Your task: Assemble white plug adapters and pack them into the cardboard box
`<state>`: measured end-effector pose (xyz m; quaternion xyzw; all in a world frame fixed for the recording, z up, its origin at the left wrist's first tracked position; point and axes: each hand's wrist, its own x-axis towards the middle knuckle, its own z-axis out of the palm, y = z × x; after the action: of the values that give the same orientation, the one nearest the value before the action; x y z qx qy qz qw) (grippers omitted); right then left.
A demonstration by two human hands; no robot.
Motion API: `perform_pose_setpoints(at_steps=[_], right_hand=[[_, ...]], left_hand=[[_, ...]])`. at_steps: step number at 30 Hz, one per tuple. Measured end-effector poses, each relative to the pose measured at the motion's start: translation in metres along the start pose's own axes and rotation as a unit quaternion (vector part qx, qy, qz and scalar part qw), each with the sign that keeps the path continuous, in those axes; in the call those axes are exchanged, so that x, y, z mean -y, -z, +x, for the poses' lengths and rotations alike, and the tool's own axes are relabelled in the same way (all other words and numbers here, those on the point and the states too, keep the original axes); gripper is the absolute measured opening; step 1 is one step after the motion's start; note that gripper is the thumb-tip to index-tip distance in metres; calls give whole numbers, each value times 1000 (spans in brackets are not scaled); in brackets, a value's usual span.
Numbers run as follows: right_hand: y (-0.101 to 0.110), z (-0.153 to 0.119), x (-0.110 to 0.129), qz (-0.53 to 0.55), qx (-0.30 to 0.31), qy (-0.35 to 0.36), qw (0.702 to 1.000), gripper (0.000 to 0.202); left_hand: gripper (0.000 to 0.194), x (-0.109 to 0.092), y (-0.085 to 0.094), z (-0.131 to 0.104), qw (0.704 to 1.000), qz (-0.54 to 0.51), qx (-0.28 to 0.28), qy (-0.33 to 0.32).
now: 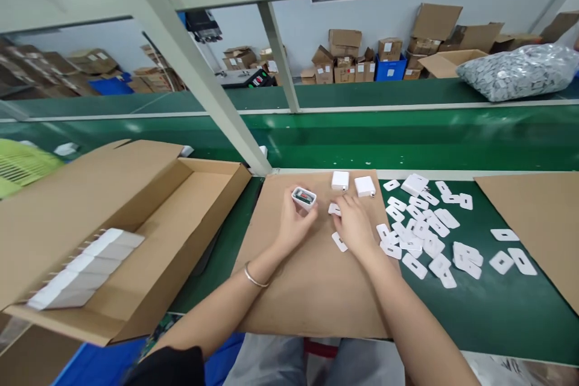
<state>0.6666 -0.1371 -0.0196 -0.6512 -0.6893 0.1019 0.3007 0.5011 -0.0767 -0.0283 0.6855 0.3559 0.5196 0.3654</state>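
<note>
Curling closed around an open white casing (pixel 304 196), my left hand (pixel 293 220) holds it above the cardboard sheet (pixel 312 289), its open end facing up and circuit parts showing inside. My right hand (pixel 355 224) is low over the same sheet, fingers bent and fingertips at a small white plate (pixel 335 209); I cannot tell whether they pinch it or only touch it. Another white plate (pixel 339 242) lies just nearer me on the sheet, and two white blocks (pixel 340 181) sit near its far edge. Right of the sheet, many loose plates (pixel 446 218) lie scattered and overlapping on the green surface (pixel 470 325). Left of the sheet, an open carton (pixel 174 208) holds a row of white units (pixel 93 265). Beyond the sheet, far to the right, rests a filled clear bag (pixel 520 74).
</note>
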Motion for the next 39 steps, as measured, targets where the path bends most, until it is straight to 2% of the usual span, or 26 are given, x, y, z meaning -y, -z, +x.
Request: perform_pose_setpoints(at_steps=[2,7,14,17,24,28,33,35,39], right_hand=[[-2,-2,-3,41,-18,2,999,31],[-1,-2,-9,93,-42,-20,995,26],[3,-3,-7,89,-41,-10,995,27],[4,-4,-6,86,-35,-11,996,27],[5,-4,-3,115,-3,-60,992,22],[9,-7,9,136,-66,-57,987,18],[10,-11,23,175,-171,-53,968,16],[9,-12,26,192,-185,-37,963,15],[7,-14,30,177,-147,43,972,11]], left_hand=[[38,2,0,-4,999,-38,16,-29],[38,7,3,0,994,-53,45,-84],[41,2,4,-1,978,-62,64,-187],[41,-1,1,-3,974,-68,70,-203],[44,-6,1,-5,975,-90,70,-192],[43,-7,1,-8,980,-75,69,-172],[46,-4,1,-12,991,1,75,-112],[44,-2,1,-13,992,41,85,-86],[34,2,-2,-13,987,74,126,-60]])
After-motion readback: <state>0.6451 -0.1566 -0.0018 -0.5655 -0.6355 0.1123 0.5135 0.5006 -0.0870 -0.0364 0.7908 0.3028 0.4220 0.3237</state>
